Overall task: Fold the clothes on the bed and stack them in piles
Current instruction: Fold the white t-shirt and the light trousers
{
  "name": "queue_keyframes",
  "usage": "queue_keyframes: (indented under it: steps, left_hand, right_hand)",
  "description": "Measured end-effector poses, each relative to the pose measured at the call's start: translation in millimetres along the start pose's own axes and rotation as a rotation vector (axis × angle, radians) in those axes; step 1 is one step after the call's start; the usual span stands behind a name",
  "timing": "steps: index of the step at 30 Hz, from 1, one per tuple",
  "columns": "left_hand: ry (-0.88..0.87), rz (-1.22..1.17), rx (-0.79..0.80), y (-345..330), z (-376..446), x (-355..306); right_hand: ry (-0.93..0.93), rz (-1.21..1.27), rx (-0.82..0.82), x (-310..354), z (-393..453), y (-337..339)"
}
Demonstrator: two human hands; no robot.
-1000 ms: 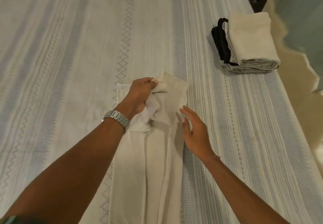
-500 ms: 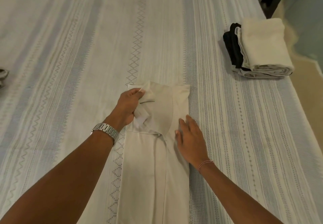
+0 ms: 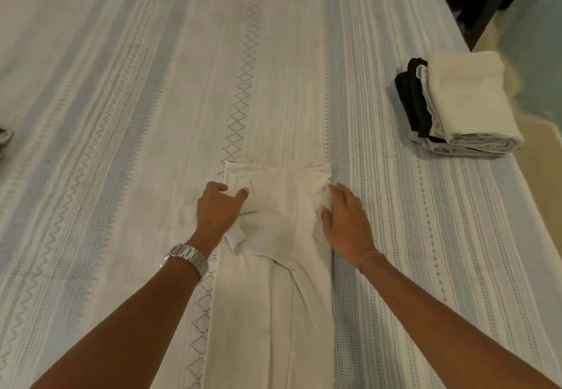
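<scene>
The clothes on the bed (image 3: 121, 54) are partly dealt with, judging by how they lie on its striped cover: near the right edge sits a finished pile (image 3: 456, 106), a cream folded towel-like piece on top with black and pale grey pieces beneath it, so at least one stack is built. In the middle of the bed, close to the person, lies a long cream garment (image 3: 267, 297), apparently trousers, already narrowed lengthwise into a strip with its far end turned back over itself; it looks mid-fold, needing further cross folds before it can join a pile. At the far left edge a small grey scrap of fabric (image 3: 4, 142) peeks in, possibly another item waiting, though too little shows to be sure. The left hand (image 3: 217, 209), fingers curled, pinches the folded flap's left edge, while the right hand (image 3: 343, 218) lies flat with straight fingers, pressing the right edge down.
</scene>
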State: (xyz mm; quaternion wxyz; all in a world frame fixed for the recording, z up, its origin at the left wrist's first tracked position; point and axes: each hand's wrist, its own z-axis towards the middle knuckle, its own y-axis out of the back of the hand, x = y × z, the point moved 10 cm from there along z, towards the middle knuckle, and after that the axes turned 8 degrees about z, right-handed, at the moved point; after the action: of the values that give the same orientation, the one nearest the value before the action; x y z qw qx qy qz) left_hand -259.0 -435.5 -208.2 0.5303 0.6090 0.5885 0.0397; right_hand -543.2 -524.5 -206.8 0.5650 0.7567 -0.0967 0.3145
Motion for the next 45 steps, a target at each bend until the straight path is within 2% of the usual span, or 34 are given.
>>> queue_keyframes:
  steps: [4, 7, 10, 14, 18, 22, 26, 29, 33, 36, 38, 40, 42, 45]
  left_hand:
    - [-0.354, 0.469, -0.171, -6, -6, -51]
    - [-0.578, 0.506, -0.068, -35, -13, -87]
    - [-0.669, 0.639, 0.028, -63, -9, -104]
    - [-0.65, 0.78, 0.063, -75, 6, -108]
    - [-0.618, 0.704, 0.075, -69, 16, -107]
    - [-0.515, 0.502, 0.058, -52, 29, -101]
    - [-0.471, 0.519, 0.021, -38, 33, -99]
    - [-0.446, 0.497, -0.015, -33, 33, -97]
    - [-0.543, 0.502, -0.123, -31, 15, -102]
    - [-0.519, 0.49, -0.181, -23, 1, -94]
    - [-0.453, 0.508, -0.135, -25, -9, -78]
    - [-0.468, 0.49, -0.025, -35, -23, -65]
    - [-0.541, 0.483, 0.138, -52, -41, -56]
    - [-0.594, 0.569, 0.431, -84, -82, -34]
  right_hand:
    - [0.044, 0.06, -0.021, 2, 43, 14]
    - [0.043, 0.131, 0.033, -3, 71, 17]
    - [-0.016, 0.193, 0.166, -12, 93, 12]
    - [-0.016, 0.201, 0.261, -21, 110, 11]
    - [0.019, 0.214, 0.286, -18, 117, 16]
    - [0.013, 0.148, 0.145, -19, 127, 28]
    - [0.148, -0.205, -0.002, -3, 126, 35]
    - [0.208, -0.304, -0.118, 4, 117, 31]
    - [0.257, -0.14, -0.333, 22, 74, 39]
    - [0.28, 0.096, -0.247, 39, 13, 20]
    - [0.257, 0.151, -0.153, 47, -37, -1]
    - [0.253, 0.141, -0.112, 53, -83, -20]
    - [0.206, 0.081, -0.104, 51, -115, -38]
    - [0.014, -0.035, -0.072, 35, -144, -55]
